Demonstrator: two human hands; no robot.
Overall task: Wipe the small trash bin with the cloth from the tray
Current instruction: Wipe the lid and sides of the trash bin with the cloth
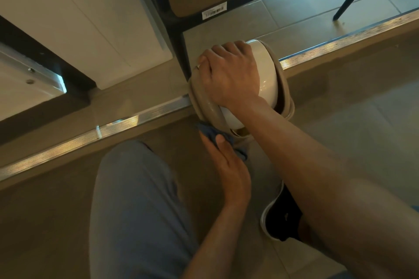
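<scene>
Right hand (229, 77) fingers (212, 58) are curled over the top edge of the small round trash bin with white glossy body and beige rim and lid (265, 75); a ring shows on one finger. The palm lies flat on the white dome, probably to pin the bin so it won't roll or slide while the other hand rubs.

Left hand (223, 163) has its thumb (221, 140) pressed on a crumpled blue cloth (210, 132), with the fingers behind it mostly hidden; it looks like a pinch that bunches the cloth into a pad. The cloth touches the lower beige rim of the bin, so this is likely mid-wipe along the rim edge. Which way the stroke runs cannot be told.

The bin sits on the tan floor step, against the metal ribbed threshold strip (90, 133) and just beside the dark metal furniture frame (172, 18). It appears tilted toward the person, probably to expose the side being wiped. No tray is in view.

The person crouches, with a knee in grey trousers (136, 188) to the left and a black shoe with a white sole (278, 217) under the right forearm, close enough to reach low.
</scene>
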